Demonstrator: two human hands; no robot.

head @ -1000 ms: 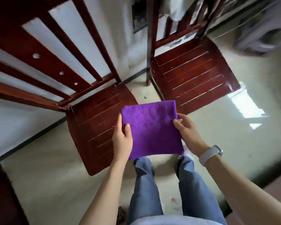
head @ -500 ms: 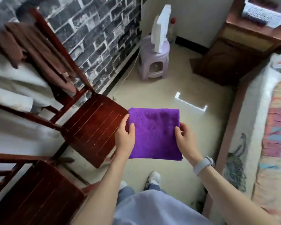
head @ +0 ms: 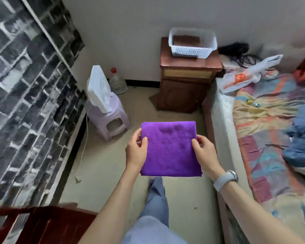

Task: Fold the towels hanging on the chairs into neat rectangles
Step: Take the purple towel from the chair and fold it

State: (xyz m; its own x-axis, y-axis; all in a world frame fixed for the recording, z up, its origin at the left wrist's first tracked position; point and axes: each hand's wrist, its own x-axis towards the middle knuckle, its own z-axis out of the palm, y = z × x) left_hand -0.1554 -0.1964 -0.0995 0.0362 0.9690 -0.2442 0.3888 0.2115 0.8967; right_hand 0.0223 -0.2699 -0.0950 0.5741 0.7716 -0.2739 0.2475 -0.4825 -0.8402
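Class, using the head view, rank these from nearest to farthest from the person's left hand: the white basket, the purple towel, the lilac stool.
1. purple towel: gripped by the left hand.
2. lilac stool: on the floor, ahead-left.
3. white basket: atop the wooden cabinet, by the far wall.

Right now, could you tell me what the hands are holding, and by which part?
The folded purple towel, gripped by its side edges: left hand on the left edge, right hand on the right.

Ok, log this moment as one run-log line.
stage: folded towel carried | purple towel: neat rectangle, held level above floor | left hand: grips left edge | right hand: grips right edge | white basket: on cabinet ahead
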